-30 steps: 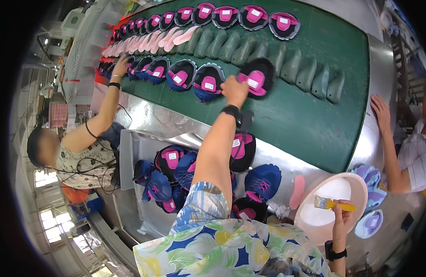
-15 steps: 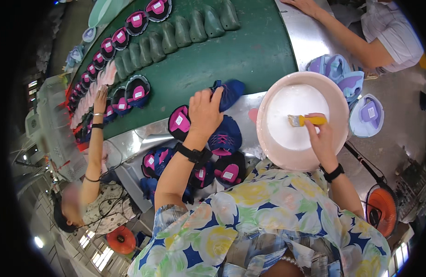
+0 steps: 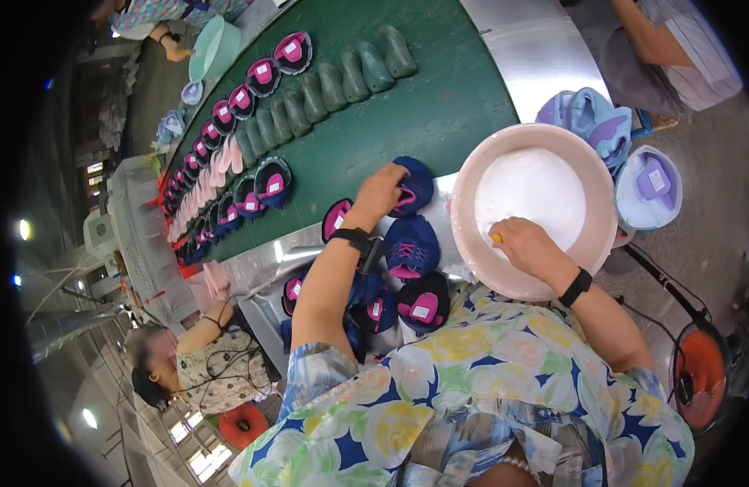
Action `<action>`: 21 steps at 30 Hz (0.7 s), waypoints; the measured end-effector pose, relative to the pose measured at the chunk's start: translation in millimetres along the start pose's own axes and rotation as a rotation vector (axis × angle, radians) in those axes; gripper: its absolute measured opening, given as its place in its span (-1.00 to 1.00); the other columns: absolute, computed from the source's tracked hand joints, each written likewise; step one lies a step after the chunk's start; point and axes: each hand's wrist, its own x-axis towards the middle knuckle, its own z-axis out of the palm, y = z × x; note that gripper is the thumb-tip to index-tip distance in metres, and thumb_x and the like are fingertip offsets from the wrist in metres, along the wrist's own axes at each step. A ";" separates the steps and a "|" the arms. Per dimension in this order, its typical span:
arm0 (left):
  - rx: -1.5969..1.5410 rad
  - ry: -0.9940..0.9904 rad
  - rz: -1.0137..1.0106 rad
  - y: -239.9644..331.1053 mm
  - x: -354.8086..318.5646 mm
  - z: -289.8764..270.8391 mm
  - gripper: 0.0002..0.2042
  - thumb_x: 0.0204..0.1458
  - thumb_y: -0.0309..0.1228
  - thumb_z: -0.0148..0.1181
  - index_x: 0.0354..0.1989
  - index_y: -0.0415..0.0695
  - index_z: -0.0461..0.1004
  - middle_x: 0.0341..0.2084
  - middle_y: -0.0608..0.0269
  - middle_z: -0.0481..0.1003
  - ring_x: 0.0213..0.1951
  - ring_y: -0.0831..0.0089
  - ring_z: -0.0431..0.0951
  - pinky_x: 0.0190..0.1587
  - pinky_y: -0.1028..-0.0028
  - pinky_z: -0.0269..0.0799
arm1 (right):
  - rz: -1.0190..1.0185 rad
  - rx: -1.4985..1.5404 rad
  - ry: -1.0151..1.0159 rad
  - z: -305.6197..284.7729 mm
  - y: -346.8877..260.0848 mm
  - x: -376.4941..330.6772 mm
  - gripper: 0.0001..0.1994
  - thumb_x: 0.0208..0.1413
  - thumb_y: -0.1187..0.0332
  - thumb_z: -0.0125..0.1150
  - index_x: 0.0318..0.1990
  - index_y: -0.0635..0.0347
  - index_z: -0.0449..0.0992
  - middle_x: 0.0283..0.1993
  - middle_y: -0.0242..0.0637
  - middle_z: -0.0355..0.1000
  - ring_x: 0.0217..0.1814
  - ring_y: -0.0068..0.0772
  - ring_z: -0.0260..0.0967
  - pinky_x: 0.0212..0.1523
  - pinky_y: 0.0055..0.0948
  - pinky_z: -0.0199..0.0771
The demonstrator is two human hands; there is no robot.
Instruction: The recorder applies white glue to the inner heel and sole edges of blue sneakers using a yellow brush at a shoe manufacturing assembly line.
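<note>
Navy shoe upper (image 3: 418, 188), rounded, magenta inside, held in left hand (image 3: 379, 192).

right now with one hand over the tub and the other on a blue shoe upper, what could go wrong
The right hand grips a yellow handle over the white contents of the tub, so drips could land on the blue upper with pink laces beside the rim. The flowered shirt sits close to the tub and might get smeared. The left hand seems to hold another blue upper by its edge, so that one could slip.
</note>
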 end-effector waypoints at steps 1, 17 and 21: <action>-0.184 0.014 -0.154 5.3 3.9 -17.2 -0.38 -0.09 -0.67 0.16 0.22 0.04 0.33 -0.03 0.07 0.45 -0.05 0.11 0.53 0.02 0.21 0.50 | 0.023 -0.040 -0.094 -1.8 1.4 -7.5 -0.85 0.06 0.49 0.20 -0.19 0.27 0.51 -0.21 -0.08 0.51 -0.10 -0.03 0.44 0.01 -0.16 0.43; -1.445 -0.092 -0.216 152.6 -15.4 -70.2 -0.62 0.11 -0.62 0.20 0.13 -0.19 0.43 -0.03 0.27 0.54 -0.03 0.44 0.56 0.10 0.39 0.49 | -0.041 0.297 0.566 -131.0 -29.8 7.0 -0.84 0.14 0.36 0.30 -0.22 0.27 0.55 -0.34 -0.22 0.55 -0.33 -0.31 0.52 -0.28 -0.44 0.44; -0.907 0.233 0.034 185.0 -18.9 -58.9 -0.66 0.11 -0.56 0.19 0.10 -0.21 0.45 -0.09 0.29 0.57 -0.08 0.49 0.56 0.07 0.44 0.46 | 0.224 0.295 0.644 -120.9 -25.0 0.7 -0.74 0.13 0.30 0.34 -0.27 0.36 0.52 -0.44 -0.20 0.55 -0.44 -0.36 0.52 -0.38 -0.43 0.45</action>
